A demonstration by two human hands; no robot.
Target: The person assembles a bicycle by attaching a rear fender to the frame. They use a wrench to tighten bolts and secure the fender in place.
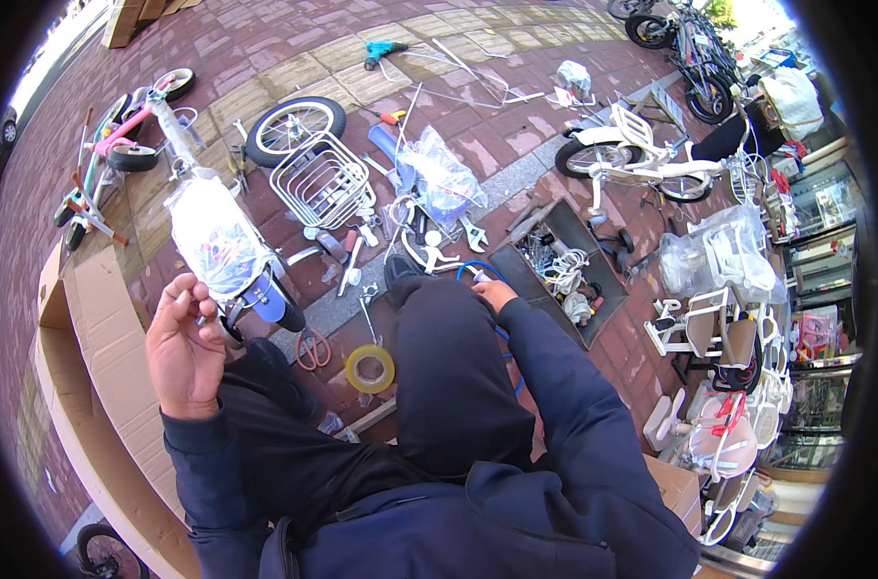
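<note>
My left hand (186, 352) is raised, its thumb and fingers pinched on a small dark piece that is too small to name. Just beyond it stands a bike frame (212, 236) wrapped in clear plastic, with a blue fender (268, 297) over its small wheel. Beside my right knee, my right hand (498, 293) is closed, with a pale bluish end poking out at its fingertips. What it grips is mostly hidden. A blue cord (470, 264) loops around that spot and runs down past my leg. An adjustable wrench (474, 233) lies just beyond.
A dark tool tray (591, 330) of cables and parts stands right of my knee. Ahead lie a wire basket (321, 179), a spoked wheel (334, 109) and a power drill (386, 50). A tape roll (388, 371) sits between my legs; a cardboard box (91, 347) stands left, a white bike (651, 169) right.
</note>
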